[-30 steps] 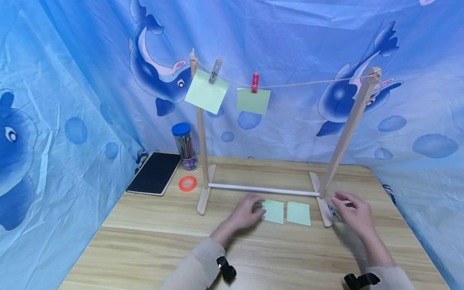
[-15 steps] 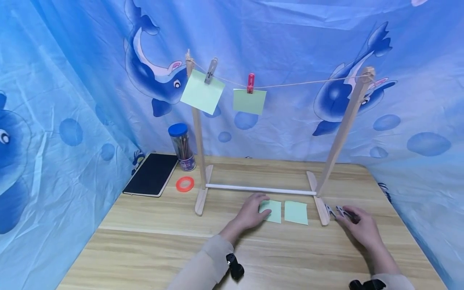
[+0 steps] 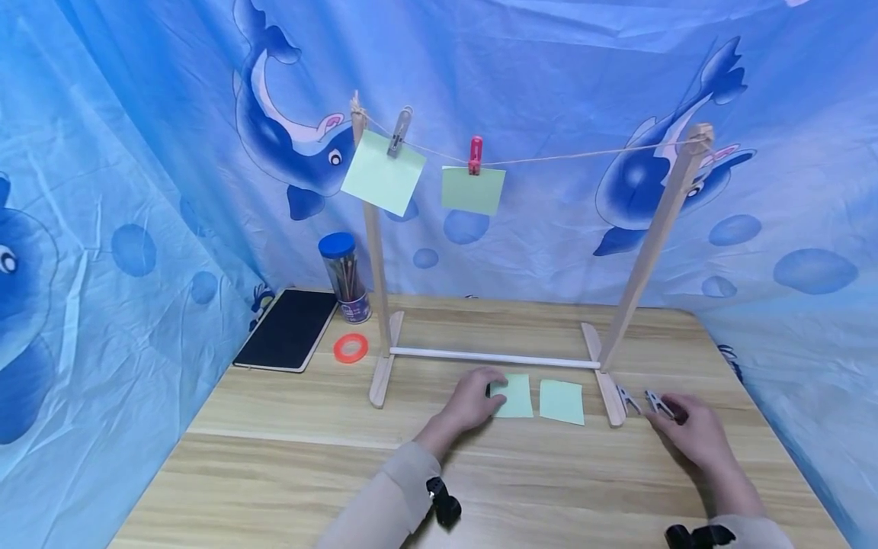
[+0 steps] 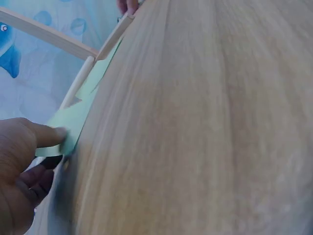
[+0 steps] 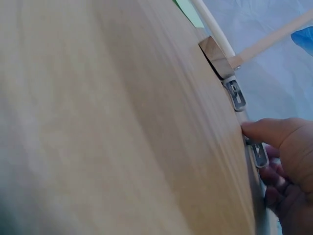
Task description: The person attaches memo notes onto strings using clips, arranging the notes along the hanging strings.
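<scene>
A: Notes (image 3: 561, 402) col?
B: Lt green. Pegs (image 3: 400, 132) grey, exc. 1 red.
A: Backdrop (image 3: 528, 84)?
B: Blue w/ dolphin print. Desk (image 3: 549, 480) lt wood grain; jar lid (image 3: 336, 245) blue, tape (image 3: 339, 348) orange-red.

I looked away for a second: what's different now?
The right hand came down, took hold of the right clip and drew it rightward, away from the other clip. Near the left hand, the left table note shifted slightly toward the stand. The other table note, the hanging notes and the stand stayed put.
</scene>
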The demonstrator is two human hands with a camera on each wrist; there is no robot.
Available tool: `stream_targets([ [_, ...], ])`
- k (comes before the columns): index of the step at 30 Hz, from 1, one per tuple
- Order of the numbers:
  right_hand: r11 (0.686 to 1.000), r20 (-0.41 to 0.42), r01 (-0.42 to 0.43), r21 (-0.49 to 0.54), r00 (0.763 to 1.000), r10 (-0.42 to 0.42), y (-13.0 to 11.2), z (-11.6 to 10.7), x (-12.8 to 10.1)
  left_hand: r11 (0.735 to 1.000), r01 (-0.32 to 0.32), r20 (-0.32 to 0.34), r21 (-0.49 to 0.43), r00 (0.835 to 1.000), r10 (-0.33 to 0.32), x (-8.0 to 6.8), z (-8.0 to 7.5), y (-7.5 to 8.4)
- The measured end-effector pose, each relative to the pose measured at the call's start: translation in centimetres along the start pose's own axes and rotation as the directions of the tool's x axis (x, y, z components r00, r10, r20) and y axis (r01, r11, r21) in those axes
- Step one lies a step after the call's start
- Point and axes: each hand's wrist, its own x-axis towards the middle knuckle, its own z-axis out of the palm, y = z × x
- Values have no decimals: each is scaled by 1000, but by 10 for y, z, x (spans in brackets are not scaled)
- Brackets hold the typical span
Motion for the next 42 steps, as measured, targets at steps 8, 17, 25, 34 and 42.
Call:
stream_targets([
  [8, 994, -16, -111, -13, 994, 111, 0, -14, -6, 999, -29, -190, -31, 981, 23, 4, -17, 13],
  [17, 814, -19, -429, 392, 881, 473, -10, -19, -5, 915, -68, -324, -397, 943, -71, 14, -45, 38],
  [25, 645, -19, -313, 697, 891, 453, -19, -21, -1, 883, -109, -338, -457, 939, -60, 15, -62, 50],
  [34, 413, 53, -326, 850, 834, 549, -26, -23, 4, 825, -133, -268, -549, 963, -22, 7, -86, 69],
  [42, 250, 22, -155, 956, 885, 465, -41, -31, 12, 759, -108, -280, -642, 955, -101, 7, -110, 88],
])
